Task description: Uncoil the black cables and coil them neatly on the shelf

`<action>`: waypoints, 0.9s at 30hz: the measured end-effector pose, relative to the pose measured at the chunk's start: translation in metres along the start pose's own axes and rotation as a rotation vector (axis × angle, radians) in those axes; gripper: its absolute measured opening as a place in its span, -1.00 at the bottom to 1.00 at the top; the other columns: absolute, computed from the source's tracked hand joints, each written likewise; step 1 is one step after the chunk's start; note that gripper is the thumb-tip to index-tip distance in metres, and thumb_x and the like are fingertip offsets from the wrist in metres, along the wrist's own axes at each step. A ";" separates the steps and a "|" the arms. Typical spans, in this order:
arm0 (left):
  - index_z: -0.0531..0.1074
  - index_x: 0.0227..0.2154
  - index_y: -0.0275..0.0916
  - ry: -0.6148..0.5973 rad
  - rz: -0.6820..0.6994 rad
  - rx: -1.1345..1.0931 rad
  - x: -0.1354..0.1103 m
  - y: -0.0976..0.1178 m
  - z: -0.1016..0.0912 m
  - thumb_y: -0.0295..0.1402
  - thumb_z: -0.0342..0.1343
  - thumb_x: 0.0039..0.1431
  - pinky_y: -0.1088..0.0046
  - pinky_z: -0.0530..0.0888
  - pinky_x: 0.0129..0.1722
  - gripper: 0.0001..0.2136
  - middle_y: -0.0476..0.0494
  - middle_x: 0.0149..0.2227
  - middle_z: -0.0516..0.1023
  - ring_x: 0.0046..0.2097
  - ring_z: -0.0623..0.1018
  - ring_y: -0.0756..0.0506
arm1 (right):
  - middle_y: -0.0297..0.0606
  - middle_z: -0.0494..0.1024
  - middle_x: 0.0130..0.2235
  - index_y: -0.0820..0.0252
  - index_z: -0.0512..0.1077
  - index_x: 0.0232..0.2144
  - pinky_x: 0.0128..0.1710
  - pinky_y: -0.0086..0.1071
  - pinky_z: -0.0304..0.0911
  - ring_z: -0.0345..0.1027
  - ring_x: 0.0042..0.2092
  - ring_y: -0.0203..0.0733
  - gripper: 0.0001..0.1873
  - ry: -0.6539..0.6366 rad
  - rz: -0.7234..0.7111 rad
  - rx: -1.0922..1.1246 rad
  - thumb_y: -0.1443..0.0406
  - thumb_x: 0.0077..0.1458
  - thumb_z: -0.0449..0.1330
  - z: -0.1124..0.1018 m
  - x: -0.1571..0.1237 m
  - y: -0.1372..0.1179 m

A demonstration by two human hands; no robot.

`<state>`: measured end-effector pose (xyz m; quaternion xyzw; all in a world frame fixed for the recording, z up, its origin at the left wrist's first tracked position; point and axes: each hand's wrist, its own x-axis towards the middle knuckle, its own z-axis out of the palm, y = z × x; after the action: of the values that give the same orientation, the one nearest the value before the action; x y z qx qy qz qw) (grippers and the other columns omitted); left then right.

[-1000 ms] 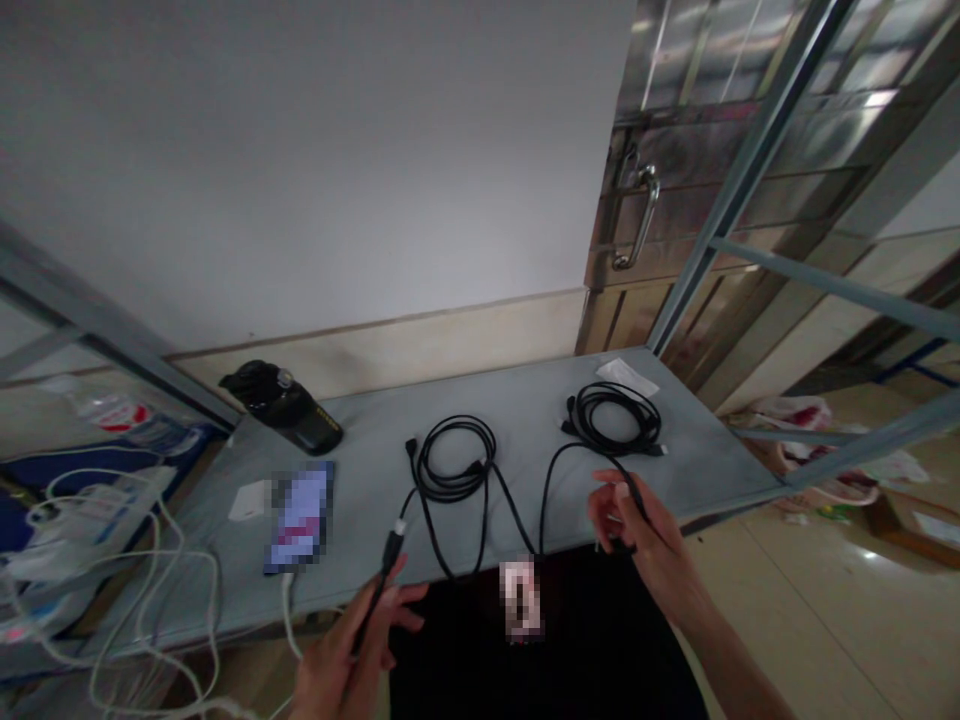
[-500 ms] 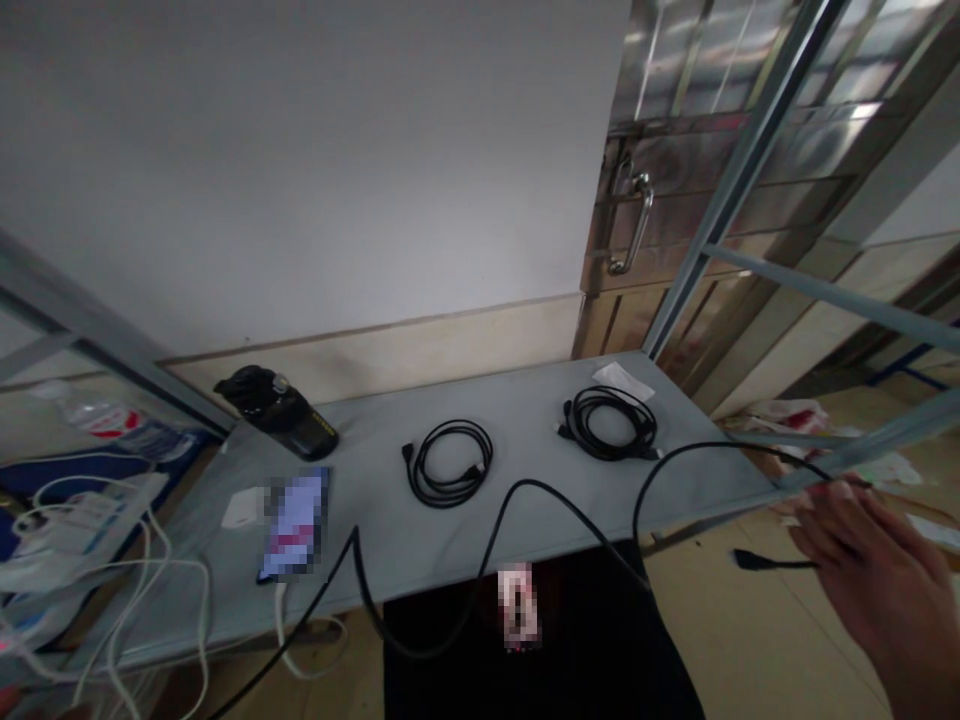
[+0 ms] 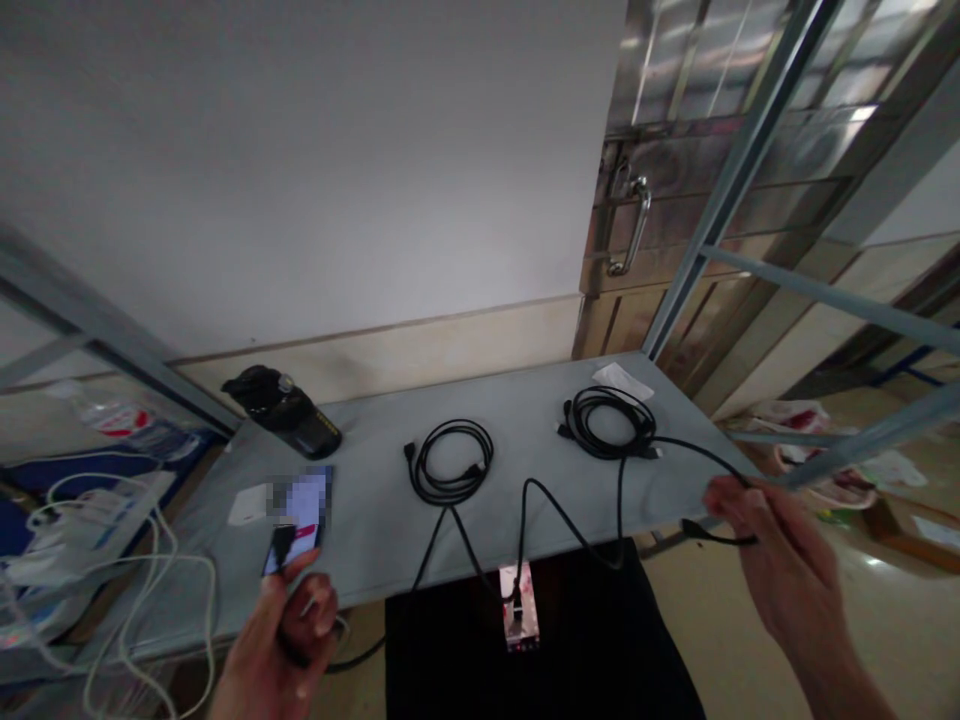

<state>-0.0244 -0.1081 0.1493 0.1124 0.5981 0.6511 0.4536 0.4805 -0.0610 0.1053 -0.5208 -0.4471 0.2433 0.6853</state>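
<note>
A long black cable [image 3: 570, 521] runs in loose bends between my hands, above the front edge of the grey table [image 3: 367, 570]. My left hand [image 3: 281, 640] pinches it near one end, and that plug [image 3: 283, 545] points up in front of the phone [image 3: 309, 500]. My right hand [image 3: 772, 540] is closed on the other end, its connector [image 3: 696, 531] sticking out to the left. On the table lie two coiled black cables, one coil [image 3: 415, 480] in the middle and another coil [image 3: 577, 425] at the right.
A black bottle [image 3: 289, 412] lies tilted at the table's back left, near a white card [image 3: 247, 506]. White cords [image 3: 161, 560] hang at the left beside a clear plastic bottle [image 3: 135, 425]. Metal frame posts [image 3: 739, 180] rise at both sides.
My left hand has come up into view from the lower left with one cable end. My right hand has moved left, and the cable between them hangs in tighter bends.
</note>
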 end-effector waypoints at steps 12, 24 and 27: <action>0.65 0.01 -0.17 -0.136 -0.344 -0.077 -0.014 -0.075 0.044 -0.16 0.55 0.00 0.47 0.54 -0.56 -0.50 -0.28 -0.06 0.79 -0.05 0.79 -0.34 | -0.15 0.66 0.32 -0.02 0.57 0.24 0.43 -0.09 0.45 0.55 0.35 -0.07 -0.67 -0.872 -0.389 -0.203 0.33 0.52 0.24 0.143 -0.132 -0.005; 0.75 -0.06 -0.18 -0.170 -0.386 -0.065 -0.005 -0.105 0.001 0.08 0.63 -0.10 0.31 0.68 -0.29 -0.40 -0.13 -0.37 0.68 -0.25 0.71 -0.23 | -0.31 0.74 0.19 0.00 0.57 0.18 0.49 -0.22 0.31 0.61 0.22 -0.22 -0.77 -1.030 -0.766 -0.334 0.19 0.59 0.24 0.194 -0.208 0.047; 0.74 -0.16 -0.17 -0.216 -0.291 -0.021 -0.013 -0.105 -0.002 0.11 0.66 -0.10 0.42 0.56 -0.43 -0.44 0.04 -0.55 0.41 -0.40 0.57 -0.12 | -0.33 0.78 0.03 0.02 0.56 0.11 0.38 -0.21 0.39 0.67 0.06 -0.20 -0.83 -1.108 -0.743 -0.374 0.18 0.57 0.27 0.197 -0.208 0.048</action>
<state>0.0292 -0.1322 0.0615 0.0895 0.5489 0.5689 0.6058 0.2156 -0.1137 -0.0026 -0.2416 -0.9144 0.1413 0.2926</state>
